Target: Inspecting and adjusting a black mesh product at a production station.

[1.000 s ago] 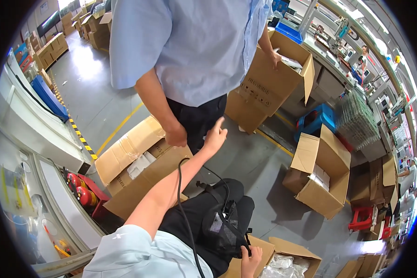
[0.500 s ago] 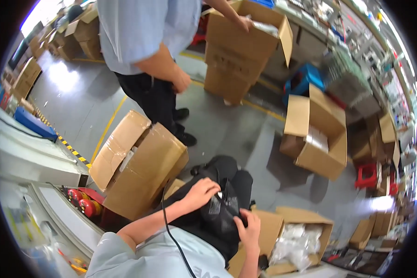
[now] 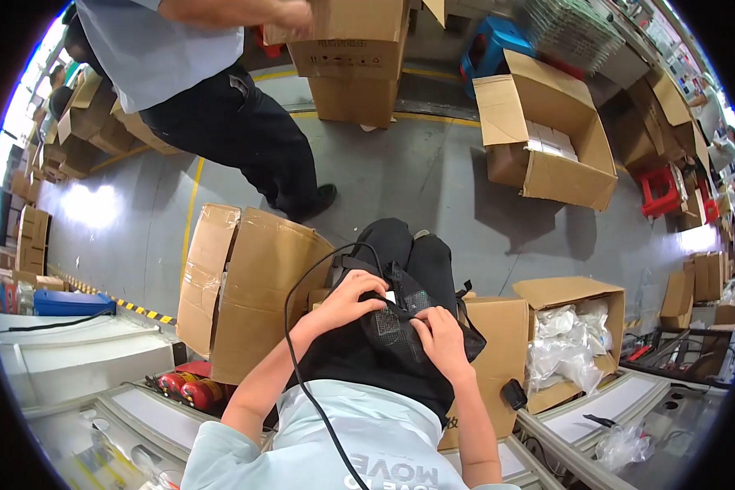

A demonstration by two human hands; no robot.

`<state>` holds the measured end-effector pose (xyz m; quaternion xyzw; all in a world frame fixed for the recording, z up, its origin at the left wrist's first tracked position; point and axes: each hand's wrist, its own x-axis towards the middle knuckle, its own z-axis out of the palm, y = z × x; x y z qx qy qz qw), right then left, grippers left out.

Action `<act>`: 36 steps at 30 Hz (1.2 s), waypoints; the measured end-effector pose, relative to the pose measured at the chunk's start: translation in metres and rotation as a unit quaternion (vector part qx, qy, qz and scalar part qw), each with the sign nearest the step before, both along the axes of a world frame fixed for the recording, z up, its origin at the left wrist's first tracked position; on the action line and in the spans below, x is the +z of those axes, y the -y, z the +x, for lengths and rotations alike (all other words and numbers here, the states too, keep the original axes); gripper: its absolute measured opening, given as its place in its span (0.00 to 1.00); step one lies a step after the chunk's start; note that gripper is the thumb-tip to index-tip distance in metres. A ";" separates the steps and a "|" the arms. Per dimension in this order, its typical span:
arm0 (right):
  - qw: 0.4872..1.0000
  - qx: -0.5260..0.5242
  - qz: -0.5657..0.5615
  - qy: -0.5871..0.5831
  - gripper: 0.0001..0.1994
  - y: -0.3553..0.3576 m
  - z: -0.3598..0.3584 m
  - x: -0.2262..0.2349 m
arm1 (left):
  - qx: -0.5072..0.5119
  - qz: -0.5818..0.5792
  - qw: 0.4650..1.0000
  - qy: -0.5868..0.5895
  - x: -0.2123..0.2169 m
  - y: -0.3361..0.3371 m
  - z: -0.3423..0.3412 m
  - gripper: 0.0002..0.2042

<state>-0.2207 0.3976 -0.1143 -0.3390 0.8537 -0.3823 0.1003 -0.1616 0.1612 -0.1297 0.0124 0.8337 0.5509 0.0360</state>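
A black mesh bag [image 3: 389, 331] lies across my lap, with a small white tag showing near its upper edge. My left hand [image 3: 353, 298] is closed on the dark strap along the top of the bag. Farther right, my right hand [image 3: 443, 338] pinches the same strap between thumb and fingers. A black cable [image 3: 289, 343] loops over my left forearm, from my shirt up to the bag. What lies inside the bag cannot be made out.
A taped carton [image 3: 273, 282] stands at my left, near red fire extinguishers [image 3: 194, 390]. To my right, an open carton [image 3: 576, 291] holds clear plastic bags. Another open carton [image 3: 569, 181] sits farther off. A person [image 3: 245, 135] in dark trousers stands ahead, beside stacked cartons [image 3: 355, 94].
My right hand has moved in toward my left and now grips the strap. My view has tilted down, and the other person has shifted left, away from the stacked cartons.
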 end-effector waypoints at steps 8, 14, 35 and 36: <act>0.985 -0.047 -0.120 0.118 0.03 0.000 -0.005 0.082 | -0.036 -0.043 0.998 -0.015 0.056 0.010 -0.016 0.09; 0.987 -0.014 -0.162 0.003 0.05 -0.003 -0.016 0.108 | -0.030 -0.215 0.950 -0.226 0.114 0.017 -0.014 0.13; 0.990 -0.013 -0.141 -0.021 0.07 -0.008 -0.002 0.056 | -0.086 -0.297 0.941 -0.141 0.081 0.015 0.015 0.21; 0.989 -0.003 -0.147 -0.020 0.06 -0.008 -0.001 0.057 | -0.078 -0.319 0.931 -0.159 0.083 0.013 0.014 0.19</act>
